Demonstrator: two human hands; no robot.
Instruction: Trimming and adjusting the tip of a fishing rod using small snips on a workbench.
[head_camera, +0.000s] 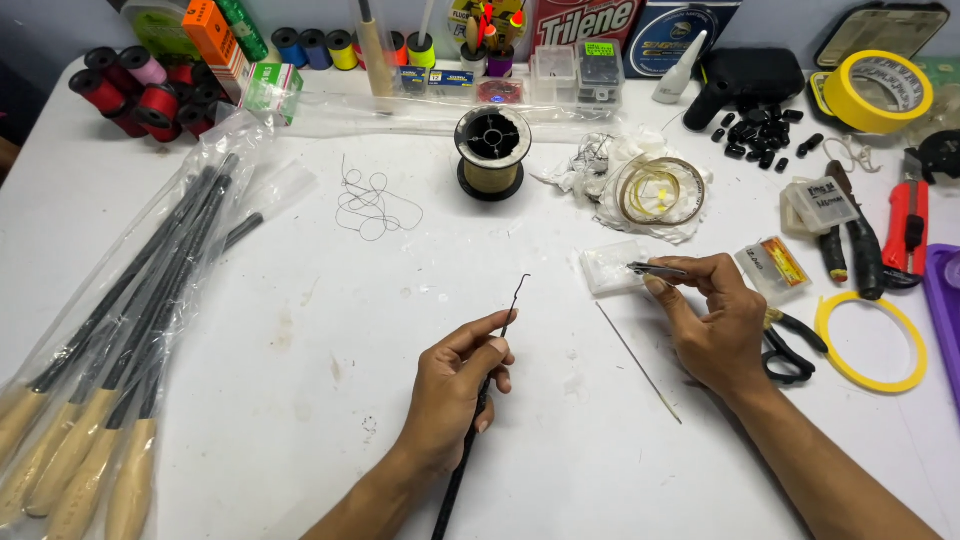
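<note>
- Nearest the camera, 2 bare forearms came up from the bottom edge onto the white worktop (300, 330).
- Far left, a clear bag of dark rods with pale cork handles (90, 400) lay slantwise, handles toward the camera; how many rods it held was hard to count through the plastic.
- Left hand (455, 390) was curled closed around a thin black rod blank (480, 420), thumb and forefinger pinching it near the top. The blank's long axis ran from the bottom edge, where it was cut off, up and slightly right to a fine bent tip (522, 285).
- Between the hands, a thin straight wire (640, 362) lay loose on the worktop, slanting down to the right.
- Right hand (715, 320) was partly closed, thumb and forefinger nipping a small dark metal piece (655, 269) that pointed left, over a small clear plastic box (608, 268). What the piece was could not be made out.
- That piece sat right of, and about level with, the blank's tip, with bare worktop between them; the right hand was the nearer one to it.
- Just right of that hand, black-handled pliers (790, 350) were partly hidden behind the wrist, beside a yellow tape ring (870, 342).
</note>
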